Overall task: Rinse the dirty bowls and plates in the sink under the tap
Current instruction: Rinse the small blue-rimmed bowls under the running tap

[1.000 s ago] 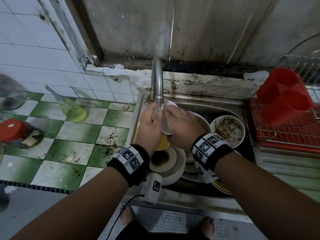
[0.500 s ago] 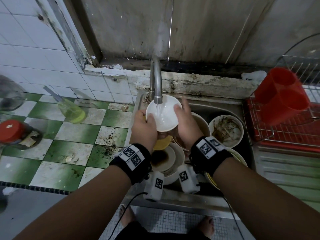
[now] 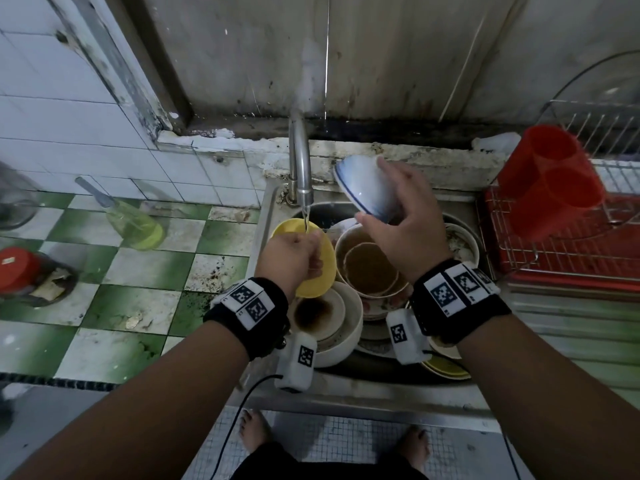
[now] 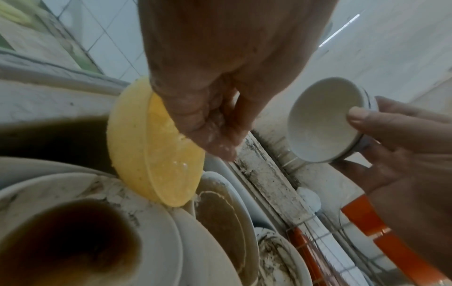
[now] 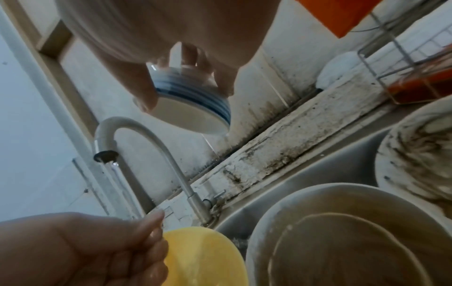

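Observation:
Water runs from the steel tap [image 3: 300,161] onto a yellow bowl [image 3: 289,228], which my left hand [image 3: 294,258] pinches by the rim and holds tilted over the sink [image 3: 346,400]. In the left wrist view the left hand's fingers [image 4: 208,120] curl over the yellow bowl [image 4: 156,158]. My right hand [image 3: 405,233] grips a white blue-rimmed bowl [image 3: 367,188], tipped on its side, up and to the right of the tap. Its inside [image 4: 320,120] looks white. Dirty bowls are stacked in the sink, one holding brown liquid [image 3: 370,268].
A red dish rack [image 3: 554,244] with a red cutlery holder [image 3: 550,181] stands right of the sink. On the green and white tiled counter at left lie a bottle of green liquid [image 3: 135,223] and a red-lidded jar [image 3: 17,268].
Both hands held the white bowl under the tap before. The right hand has carried it up and right and tipped it. The left hand let go and now holds the yellow bowl under the stream.

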